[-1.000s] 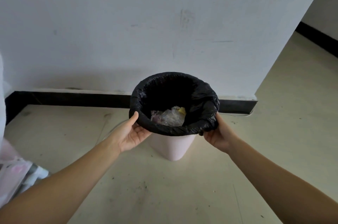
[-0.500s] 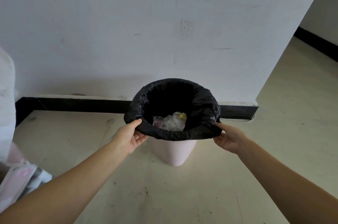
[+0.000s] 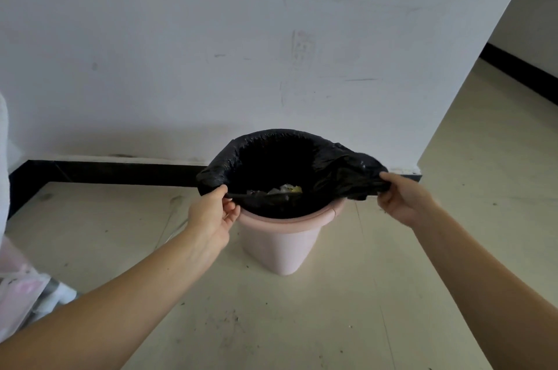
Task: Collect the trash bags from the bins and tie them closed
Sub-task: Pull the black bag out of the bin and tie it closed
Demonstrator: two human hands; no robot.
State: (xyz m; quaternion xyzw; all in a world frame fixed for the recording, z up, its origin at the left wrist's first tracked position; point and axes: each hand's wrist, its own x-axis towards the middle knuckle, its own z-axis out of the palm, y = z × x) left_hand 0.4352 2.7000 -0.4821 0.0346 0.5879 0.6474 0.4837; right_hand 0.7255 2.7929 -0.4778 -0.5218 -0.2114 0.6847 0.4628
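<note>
A small pink bin point(image 3: 279, 244) stands on the floor against the white wall. A black trash bag point(image 3: 341, 170) lines it, with its front and side edges lifted off the rim, so the bin's pink front lip shows. My left hand point(image 3: 211, 215) pinches the bag's left edge. My right hand point(image 3: 401, 199) grips the bag's right edge, pulled out to the right of the bin. Clear plastic and a yellow scrap point(image 3: 287, 189) lie inside the bag.
The white wall point(image 3: 241, 52) with a black skirting point(image 3: 114, 173) runs behind the bin and ends at a corner on the right, where the floor point(image 3: 483, 188) opens out. Pink and white fabric point(image 3: 21, 288) sits at the far left edge.
Both hands have peeled the bag's edge up off the rim and pulled it outward. The bin's pink lip, covered before, now shows.
</note>
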